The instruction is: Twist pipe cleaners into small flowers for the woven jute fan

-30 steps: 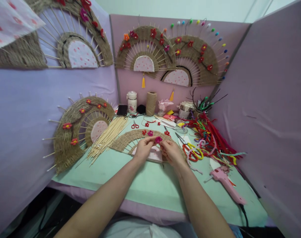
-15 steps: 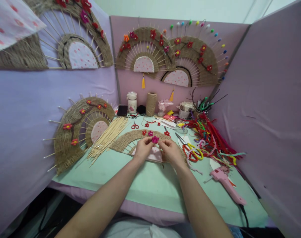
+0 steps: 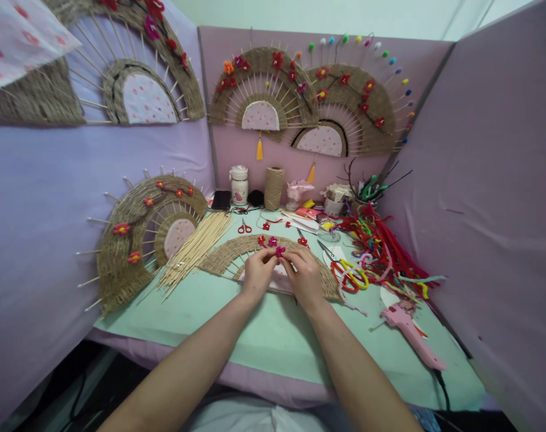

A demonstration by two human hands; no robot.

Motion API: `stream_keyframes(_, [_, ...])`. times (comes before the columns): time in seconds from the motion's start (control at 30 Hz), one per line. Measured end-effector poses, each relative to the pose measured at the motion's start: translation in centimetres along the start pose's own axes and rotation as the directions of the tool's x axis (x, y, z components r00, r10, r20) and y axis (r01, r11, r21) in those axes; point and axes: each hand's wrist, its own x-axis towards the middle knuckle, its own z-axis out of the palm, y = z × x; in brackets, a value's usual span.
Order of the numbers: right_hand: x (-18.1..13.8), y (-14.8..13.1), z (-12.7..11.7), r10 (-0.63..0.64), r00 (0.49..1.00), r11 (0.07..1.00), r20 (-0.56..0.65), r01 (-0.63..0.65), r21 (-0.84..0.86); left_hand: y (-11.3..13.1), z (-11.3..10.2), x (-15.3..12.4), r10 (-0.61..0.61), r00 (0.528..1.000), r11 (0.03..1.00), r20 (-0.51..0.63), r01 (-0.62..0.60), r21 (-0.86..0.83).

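Fuzzy, lobed magenta flower (image 3: 280, 251) in the pinch of left hand (image 3: 258, 273) and right hand (image 3: 306, 277)

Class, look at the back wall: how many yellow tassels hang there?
2. One tassel hangs below the left fan; the other tassel hangs below the right fan. More could be hidden behind things, but none shows.
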Motion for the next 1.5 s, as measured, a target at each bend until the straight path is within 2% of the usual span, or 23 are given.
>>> stream_keyframes(0.17, [0.0, -0.2, 0.1, -0.03, 0.999, 0.999, -0.018, 0.03, -0.019, -0.4, 0.1, 0.3, -0.046, 0.999, 0.999, 0.006, 0.046, -0.024])
stream_keyframes(0.4, [0.0, -0.5, 0.2, -0.058, 0.997, 0.997, -0.042, 0.055, -0.057, -0.3, 0.2, 0.2, -0.01, 0.999, 1.0, -0.036, 0.01, 0.007])
stream_keyframes(0.7, [0.0, -0.4, 0.4, -0.073, 0.997, 0.996, -0.022, 0.071, -0.046, -0.5, 0.2, 0.0, -0.013, 1.0, 0.998, -0.011, 0.012, -0.07])
stream_keyframes(0.9, [0.1, -0.2, 0.2, -0.042, 0.998, 0.998, -0.053, 0.045, 0.04, -0.7, 0.5, 0.3, -0.006, 1.0, 0.984, -0.01, 0.004, -0.18])
stream_keyframes(1.0, [0.2, -0.2, -0.3, -0.002, 0.996, 0.993, -0.093, 0.012, 0.114, -0.8, 0.4, 0.6, 0.007, 1.0, 0.97, -0.028, -0.013, -0.241])
stream_keyframes(1.1, [0.3, -0.3, -0.7, 0.088, 0.985, 0.984, -0.151, -0.061, 0.17, -0.6, 0.3, 0.6, 0.011, 1.0, 0.956, 0.002, -0.01, -0.294])
stream_keyframes(1.2, [0.4, -0.6, -0.9, 0.164, 0.976, 0.964, -0.145, -0.128, 0.232, -0.2, 0.2, 0.5, 0.019, 0.999, 0.949, 0.028, -0.009, -0.314])
stream_keyframes(1.4, [0.4, -0.9, -1.0, 0.252, 0.966, 0.933, -0.056, -0.227, 0.278, -0.1, 0.2, 0.3, 0.079, 0.996, 0.973, 0.037, -0.069, -0.219])
stream_keyframes(1.5, [0.3, -0.7, -0.8, 0.279, 0.959, 0.925, -0.047, -0.255, 0.282, -0.2, 0.1, 0.1, 0.156, 0.987, 0.981, 0.042, -0.149, -0.127])
